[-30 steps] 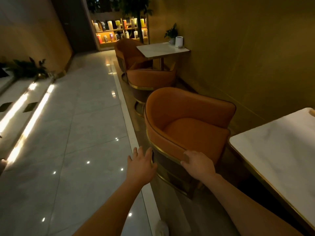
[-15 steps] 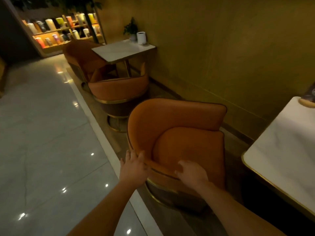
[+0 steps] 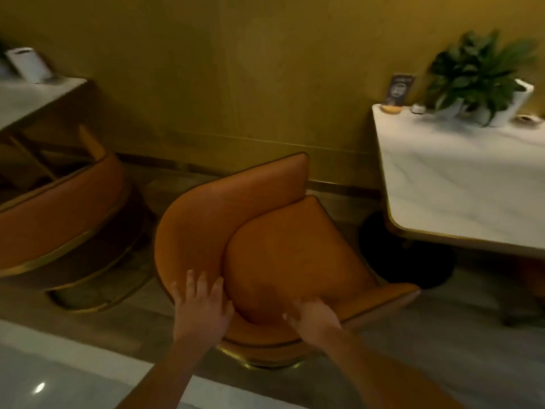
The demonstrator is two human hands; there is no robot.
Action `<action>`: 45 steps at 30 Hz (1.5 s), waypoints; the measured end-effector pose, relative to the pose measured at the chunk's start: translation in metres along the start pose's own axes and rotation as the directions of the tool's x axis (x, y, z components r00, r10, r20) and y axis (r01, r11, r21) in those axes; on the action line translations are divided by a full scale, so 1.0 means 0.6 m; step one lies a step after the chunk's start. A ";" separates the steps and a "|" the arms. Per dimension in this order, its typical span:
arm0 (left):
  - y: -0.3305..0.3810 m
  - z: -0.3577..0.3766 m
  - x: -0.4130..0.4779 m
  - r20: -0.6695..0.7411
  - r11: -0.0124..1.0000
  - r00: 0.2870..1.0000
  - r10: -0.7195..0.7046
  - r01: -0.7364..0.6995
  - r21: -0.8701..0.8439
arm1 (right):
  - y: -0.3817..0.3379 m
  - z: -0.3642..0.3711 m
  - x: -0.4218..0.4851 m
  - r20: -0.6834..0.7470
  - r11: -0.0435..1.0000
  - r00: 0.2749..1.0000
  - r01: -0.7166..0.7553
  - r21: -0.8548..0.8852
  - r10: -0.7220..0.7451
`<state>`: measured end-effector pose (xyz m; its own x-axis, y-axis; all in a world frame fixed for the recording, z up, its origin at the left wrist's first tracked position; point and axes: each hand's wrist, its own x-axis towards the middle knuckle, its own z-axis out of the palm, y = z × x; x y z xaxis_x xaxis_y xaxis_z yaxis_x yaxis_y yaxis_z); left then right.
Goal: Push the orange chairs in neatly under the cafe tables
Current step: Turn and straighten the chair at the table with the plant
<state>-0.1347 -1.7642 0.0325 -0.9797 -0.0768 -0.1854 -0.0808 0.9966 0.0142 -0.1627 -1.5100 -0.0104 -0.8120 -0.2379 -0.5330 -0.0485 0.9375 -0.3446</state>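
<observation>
An orange tub chair (image 3: 274, 249) with a gold base ring stands in the middle, its open front turned toward the white marble cafe table (image 3: 460, 184) on the right and clear of it. My left hand (image 3: 202, 305) lies on the chair's curved back rim, fingers spread over the edge. My right hand (image 3: 312, 320) grips the near rim beside the seat cushion. A second orange chair (image 3: 59, 219) sits at the left, pushed against another marble table (image 3: 32, 95).
A yellow wall (image 3: 236, 69) runs behind the tables. The right table carries a potted plant (image 3: 477, 75), a small sign (image 3: 399, 88) and little dishes. A white cylinder (image 3: 29, 64) stands on the left table. The right table's dark round base (image 3: 407, 252) sits near the chair.
The view has swung right toward the wall. The chair has rotated under both hands, so its open front now faces the right table instead of the far wall.
</observation>
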 end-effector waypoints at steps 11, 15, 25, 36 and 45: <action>-0.054 0.075 0.046 0.022 1.000 1.000 -0.022 0.022 0.004 | -0.058 0.106 0.017 -0.137 0.980 0.975 -0.157 0.119 0.173; -0.045 0.088 0.046 -0.002 0.996 0.999 -0.040 0.040 0.082 | -0.070 0.137 0.033 -0.234 0.985 0.957 -0.168 0.033 0.171; -0.037 0.111 0.057 -0.084 0.992 0.996 -0.039 0.048 0.116 | -0.078 0.191 0.062 -0.504 0.974 0.839 -0.224 0.022 0.204; -0.056 0.098 0.131 -0.105 0.993 0.994 -0.018 0.030 0.110 | -0.101 0.176 0.118 -0.613 0.973 0.757 -0.211 0.097 0.225; -0.087 0.074 0.279 -0.148 0.992 0.987 0.069 -0.052 0.115 | -0.140 0.118 0.224 -0.665 0.967 0.706 -0.231 0.112 0.245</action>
<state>-0.2865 -1.8281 -0.0432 -0.9993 -0.0115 -0.0364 -0.0082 0.9959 -0.0896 -0.2265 -1.6387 -0.1075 -0.9715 0.2310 0.0531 0.2056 0.9327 -0.2963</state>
